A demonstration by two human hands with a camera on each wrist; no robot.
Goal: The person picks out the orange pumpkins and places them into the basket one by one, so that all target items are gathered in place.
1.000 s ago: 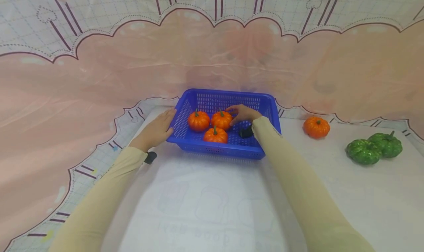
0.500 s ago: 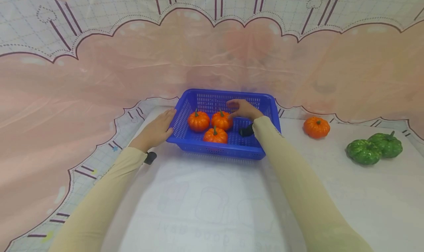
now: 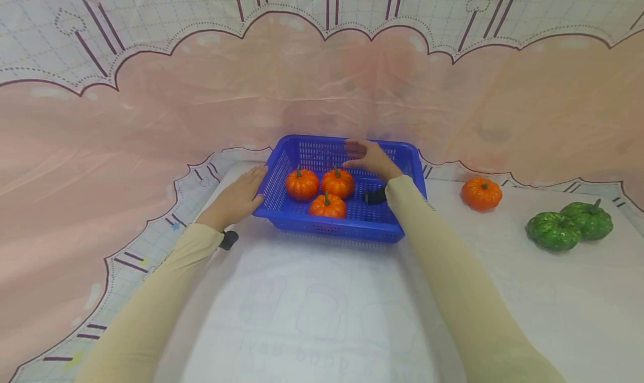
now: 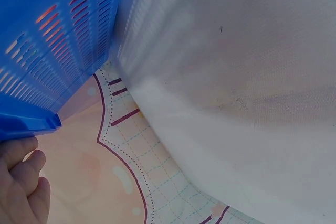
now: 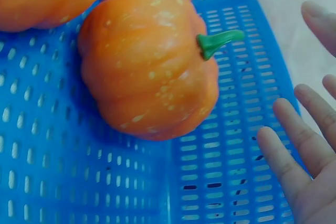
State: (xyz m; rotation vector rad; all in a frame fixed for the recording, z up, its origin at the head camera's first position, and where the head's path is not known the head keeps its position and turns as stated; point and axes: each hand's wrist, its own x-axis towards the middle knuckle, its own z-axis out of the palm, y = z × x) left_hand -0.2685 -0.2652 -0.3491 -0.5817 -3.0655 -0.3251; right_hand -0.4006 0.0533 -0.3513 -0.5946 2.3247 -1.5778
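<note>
A blue plastic basket (image 3: 332, 226) with slotted walls stands on the white cloth, holding three small orange pumpkins. One pumpkin (image 3: 302, 185) sits at the left, another (image 3: 337, 183) beside it, and a third (image 3: 327, 206) near the front wall. My left hand (image 3: 236, 198) rests along the basket's left rim, its fingers (image 4: 23, 153) right at the rim's edge in the left wrist view. Over the basket's back right part my right hand (image 3: 371, 158) hovers with spread fingers and holds nothing. In the right wrist view its fingers (image 5: 299, 135) are apart from the nearest pumpkin (image 5: 149, 61).
To the right of the basket lies another orange pumpkin (image 3: 481, 193). Farther right, two green pumpkins (image 3: 553, 231) (image 3: 587, 220) sit side by side. A pink patterned cloth (image 3: 322, 92) rises behind the basket and along the left.
My right hand has lifted up and back from the right-hand pumpkin, its fingers opening away from it. The pumpkins and my left hand have stayed in place.
</note>
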